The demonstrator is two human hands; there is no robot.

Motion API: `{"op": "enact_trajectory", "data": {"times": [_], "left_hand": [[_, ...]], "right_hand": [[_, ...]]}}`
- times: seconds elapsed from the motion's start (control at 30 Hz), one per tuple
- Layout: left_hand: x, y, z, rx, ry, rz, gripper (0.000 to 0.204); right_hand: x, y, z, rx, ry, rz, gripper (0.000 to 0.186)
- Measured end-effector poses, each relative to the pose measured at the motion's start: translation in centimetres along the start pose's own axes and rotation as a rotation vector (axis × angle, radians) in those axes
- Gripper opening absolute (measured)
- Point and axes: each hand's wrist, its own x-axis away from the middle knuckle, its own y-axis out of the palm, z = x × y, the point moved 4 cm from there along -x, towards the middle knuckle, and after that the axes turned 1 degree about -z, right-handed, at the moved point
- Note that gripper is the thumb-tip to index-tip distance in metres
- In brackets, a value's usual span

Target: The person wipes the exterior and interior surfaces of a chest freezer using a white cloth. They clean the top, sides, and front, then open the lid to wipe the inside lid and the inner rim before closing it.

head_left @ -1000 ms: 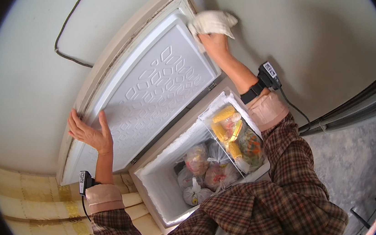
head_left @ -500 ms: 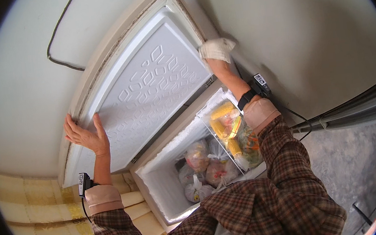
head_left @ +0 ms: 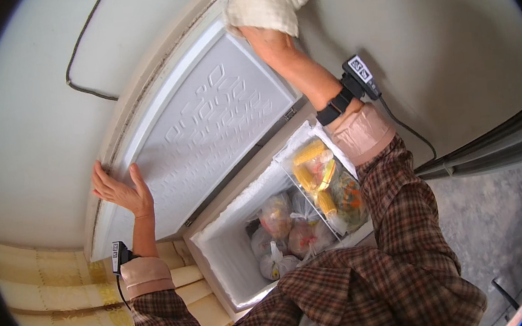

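The raised white lid [head_left: 206, 127] of a chest freezer stands open, its inner panel embossed with diamond shapes. My left hand [head_left: 122, 189] rests against the lid's left edge, fingers spread, with nothing in it. At the lid's upper right corner, my right hand [head_left: 263, 32] presses a cream cloth [head_left: 270, 6] that covers its fingers. The cloth lies over the dirty seal [head_left: 165, 71] along the rim. Below is the frosty freezer chest [head_left: 220, 256], holding several tied plastic bags [head_left: 307, 238] and a wire basket with yellow corn cobs [head_left: 308, 153].
Yellow curtain fabric [head_left: 51, 287] hangs at the lower left. A dark cable [head_left: 75, 61] runs along the pale wall behind the lid. To the right are a grey drape [head_left: 482, 146] and a mottled grey floor [head_left: 490, 221]. Both wrists carry strapped devices with cords.
My right hand has slid the cloth up along the lid's right edge to its top corner. My left hand stays in nearly the same place on the lid.
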Motion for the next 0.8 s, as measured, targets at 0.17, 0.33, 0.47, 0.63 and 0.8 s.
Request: {"op": "enact_trajectory", "data": {"times": [0.17,0.33,0.47,0.63,0.8], "left_hand": [[-0.1,0.1,0.2,-0.010,0.001,0.026,0.078],[-0.1,0.0,0.2,-0.002,-0.002,0.023,0.079],[-0.1,-0.2,0.2,0.017,0.001,0.005,0.080],[-0.2,-0.1,0.4,0.017,0.004,0.005,0.081],[-0.2,-0.1,0.5,0.001,-0.001,0.008,0.080]], "right_hand": [[-1.4,-0.4,-1.6,-0.030,0.140,-0.180,0.021],[-1.4,-0.4,-2.0,0.050,-0.055,0.063,0.029],[0.5,2.1,1.8,-0.465,0.121,0.157,0.024],[7.2,2.2,5.7,0.209,0.054,0.031,0.024],[15.2,-0.7,6.1,0.038,0.258,-0.024,0.021]]}}
